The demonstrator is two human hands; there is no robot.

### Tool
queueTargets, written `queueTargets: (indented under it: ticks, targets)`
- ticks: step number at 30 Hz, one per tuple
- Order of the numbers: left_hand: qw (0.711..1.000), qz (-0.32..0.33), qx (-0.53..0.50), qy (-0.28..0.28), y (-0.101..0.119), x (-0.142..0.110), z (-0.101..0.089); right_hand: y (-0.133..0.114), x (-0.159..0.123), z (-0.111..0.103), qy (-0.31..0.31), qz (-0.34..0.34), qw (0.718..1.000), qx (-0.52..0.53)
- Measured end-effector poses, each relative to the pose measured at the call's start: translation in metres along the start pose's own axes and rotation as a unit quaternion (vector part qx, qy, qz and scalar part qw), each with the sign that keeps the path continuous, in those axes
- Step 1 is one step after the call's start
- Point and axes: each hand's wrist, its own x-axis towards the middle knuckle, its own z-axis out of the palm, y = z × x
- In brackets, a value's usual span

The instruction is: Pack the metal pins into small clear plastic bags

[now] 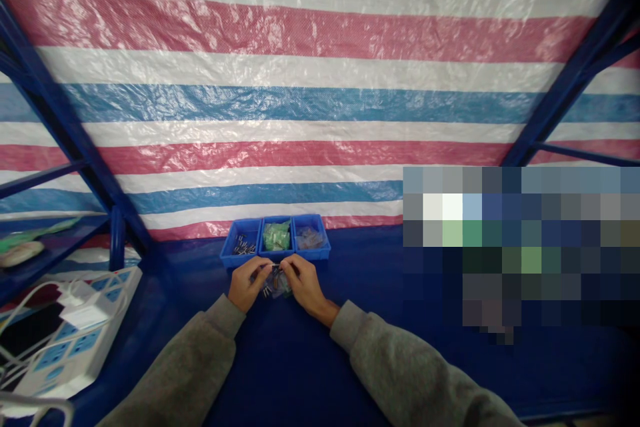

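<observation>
My left hand (249, 281) and my right hand (304, 285) meet over the blue tabletop, thumbs and fingertips pinched together. Between the fingertips is a small, thin, light-coloured piece (276, 265), too small to name, and both hands touch it. Just beneath, partly hidden by the fingers, lies a little heap of small parts (275, 285) with clear plastic and some metal pin-like pieces. Right behind the hands stand three joined blue bins: the left bin (227, 257) has small metal pins or screws, the middle bin (277, 256) green packets, the right bin (325, 253) clear plastic pieces.
A white power strip (107, 327) with a plugged-in adapter (87, 303) and cables lies at left on the blue table (280, 367). Blue metal frame posts (75, 120) rise on both sides. A striped tarp (310, 100) hangs behind. The area at right is pixelated.
</observation>
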Motion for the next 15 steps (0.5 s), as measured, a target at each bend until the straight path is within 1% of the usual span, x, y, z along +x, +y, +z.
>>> queueTargets:
  ticks: [5, 7, 9, 13, 15]
  targets:
    - [0.999, 0.008, 0.01, 0.041, -0.0012, -0.0001, 0.0025, -0.0008, 0.0004, 0.0001, 0.008, 0.002, 1.0, 0.004]
    - [0.999, 0.005, 0.008, 0.045, -0.0011, 0.0001, 0.0023, -0.0023, 0.0001, -0.0006, 0.008, 0.002, 1.0, 0.009]
    - [0.999, -0.002, 0.003, 0.035, -0.0003, 0.0003, 0.0018, -0.0036, -0.0002, -0.0014, 0.008, 0.001, 1.0, 0.012]
    - [1.0, -0.018, -0.004, -0.016, 0.0019, 0.0005, 0.0013, -0.0046, -0.0003, -0.0023, 0.007, -0.008, 1.0, 0.008]
    - [0.999, -0.023, -0.005, -0.027, 0.0025, 0.0005, 0.0015, -0.0044, -0.0001, -0.0023, 0.003, -0.015, 1.0, 0.007]
